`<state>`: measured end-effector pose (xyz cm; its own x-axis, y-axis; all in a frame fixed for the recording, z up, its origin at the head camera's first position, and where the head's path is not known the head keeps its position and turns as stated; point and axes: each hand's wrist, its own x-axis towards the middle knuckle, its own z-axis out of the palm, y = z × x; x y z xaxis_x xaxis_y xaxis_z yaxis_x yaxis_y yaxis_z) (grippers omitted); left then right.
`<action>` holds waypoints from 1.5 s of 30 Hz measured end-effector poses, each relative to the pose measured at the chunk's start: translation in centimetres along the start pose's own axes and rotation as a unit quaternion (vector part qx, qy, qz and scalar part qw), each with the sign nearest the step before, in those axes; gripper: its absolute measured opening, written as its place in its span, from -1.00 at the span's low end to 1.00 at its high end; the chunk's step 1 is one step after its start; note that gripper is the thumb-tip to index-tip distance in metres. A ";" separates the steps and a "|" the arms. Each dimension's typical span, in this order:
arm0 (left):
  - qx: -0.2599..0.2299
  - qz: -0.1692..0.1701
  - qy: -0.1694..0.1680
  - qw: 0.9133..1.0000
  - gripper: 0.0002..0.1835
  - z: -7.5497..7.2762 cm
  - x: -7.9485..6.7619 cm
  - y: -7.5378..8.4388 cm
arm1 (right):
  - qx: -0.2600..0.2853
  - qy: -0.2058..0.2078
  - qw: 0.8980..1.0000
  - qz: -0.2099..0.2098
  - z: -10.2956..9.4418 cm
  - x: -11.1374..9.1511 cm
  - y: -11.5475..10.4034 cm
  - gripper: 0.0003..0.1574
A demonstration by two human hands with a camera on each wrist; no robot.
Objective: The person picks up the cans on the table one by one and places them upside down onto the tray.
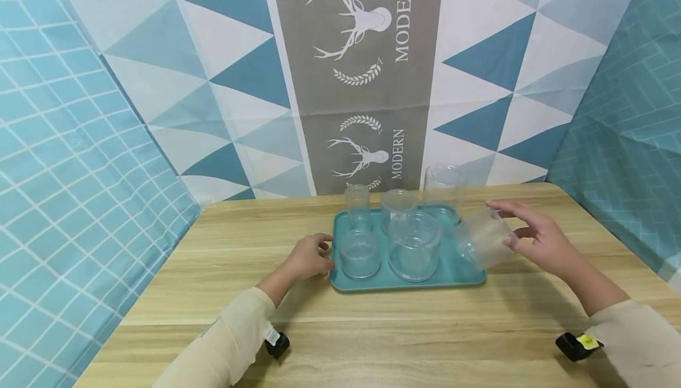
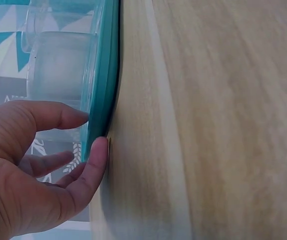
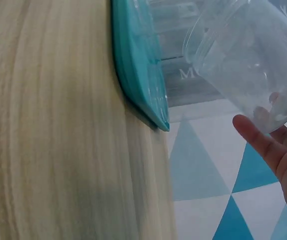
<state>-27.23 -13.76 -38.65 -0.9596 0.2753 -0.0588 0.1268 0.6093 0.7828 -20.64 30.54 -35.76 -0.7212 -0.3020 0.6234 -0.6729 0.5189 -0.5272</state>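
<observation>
A teal tray lies on the table with several clear plastic jars on it. My left hand holds the tray's left edge, forefinger at the rim and thumb low against the side in the left wrist view. Over the tray's right end, my right hand grips a clear jar by one end, tilted on its side. Along the front stand a short jar and a wide jar. Behind them are a narrow jar, a medium jar and a tall jar.
The wooden table ends at the back against a patterned cloth with triangles and deer heads. Blue tiled cloth hangs at the left, and a teal cloth at the right.
</observation>
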 end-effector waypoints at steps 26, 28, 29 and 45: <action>-0.010 -0.017 -0.044 0.999 -0.21 0.4 0.2 0.4 | -0.264 -0.135 0.948 -0.114 3.4 4.0 -0.9 -0.27; -0.010 -0.017 -0.045 0.999 -0.21 0.4 0.2 0.4 | -0.269 -0.143 0.946 -0.113 3.6 4.2 -0.9 -0.27; -0.010 -0.018 -0.046 0.999 -0.21 0.4 0.2 0.4 | -0.272 -0.148 0.944 -0.110 3.7 4.2 -1.0 -0.27; -0.008 -0.026 -0.044 0.999 -0.22 0.4 0.2 0.5 | -0.278 -0.180 0.940 -0.084 4.6 4.5 -1.2 -0.31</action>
<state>-27.25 -13.07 -38.49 -0.9387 0.3086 -0.1536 0.0730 0.6133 0.7864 -23.84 24.84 -34.97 -0.6882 -0.6164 0.3826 -0.6647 0.7471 0.0078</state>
